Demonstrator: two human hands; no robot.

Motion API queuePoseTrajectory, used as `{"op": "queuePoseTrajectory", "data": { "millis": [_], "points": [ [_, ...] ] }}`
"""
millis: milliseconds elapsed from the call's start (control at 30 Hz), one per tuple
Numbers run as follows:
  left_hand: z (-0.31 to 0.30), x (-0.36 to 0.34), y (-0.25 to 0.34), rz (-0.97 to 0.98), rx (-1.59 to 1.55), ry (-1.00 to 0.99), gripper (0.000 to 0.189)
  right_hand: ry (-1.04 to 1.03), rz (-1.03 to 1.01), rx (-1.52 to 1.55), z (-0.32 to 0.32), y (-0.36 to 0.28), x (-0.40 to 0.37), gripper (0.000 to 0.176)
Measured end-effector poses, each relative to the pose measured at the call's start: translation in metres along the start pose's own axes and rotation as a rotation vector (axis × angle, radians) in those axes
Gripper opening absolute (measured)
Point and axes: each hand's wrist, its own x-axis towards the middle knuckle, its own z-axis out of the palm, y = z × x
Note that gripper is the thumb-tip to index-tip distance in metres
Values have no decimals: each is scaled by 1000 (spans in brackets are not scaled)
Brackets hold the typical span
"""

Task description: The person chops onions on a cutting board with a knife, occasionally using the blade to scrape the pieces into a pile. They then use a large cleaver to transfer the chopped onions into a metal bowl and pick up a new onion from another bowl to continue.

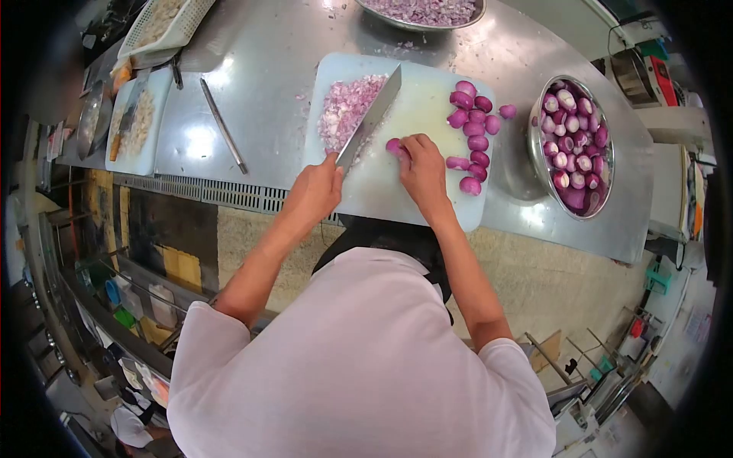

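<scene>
My left hand (317, 188) is closed around the handle of a large kitchen knife (372, 116), whose broad blade slants up and away across the white cutting board (427, 76). Left of the blade lies a heap of chopped red onion (347, 111). My right hand (421, 168) has its fingers bent and pressed together on a small peeled red onion (394, 146) near the board's middle. Several whole peeled red onions (476, 143) sit along the board's right side, and one of them rests just past its edge.
A steel bowl (537, 145) of peeled red onions stands at the right. Another bowl (427, 27) at the back holds chopped onion. On the left of the steel table (259, 69) are a sharpening rod (222, 126), a second board (156, 145) with a knife, and a white basket (183, 30).
</scene>
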Motion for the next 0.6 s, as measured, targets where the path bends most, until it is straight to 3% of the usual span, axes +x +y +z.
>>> {"op": "queuePoseTrajectory", "data": {
  "millis": [67, 167, 400, 600],
  "points": [
    [7, -4, 12, 37, -11, 71, 25, -41, 6, -73, 1, -5, 8, 18],
    [37, 13, 5, 77, 14, 10, 23, -112, 8, -180, 3, -8, 16, 17],
    [30, 0, 12, -33, -40, -12, 25, -175, 0, -245, 2, -11, 21, 17],
    [27, 0, 14, 52, 0, 10, 22, -103, -34, -209, 6, -2, 14, 18]
  ]
}}
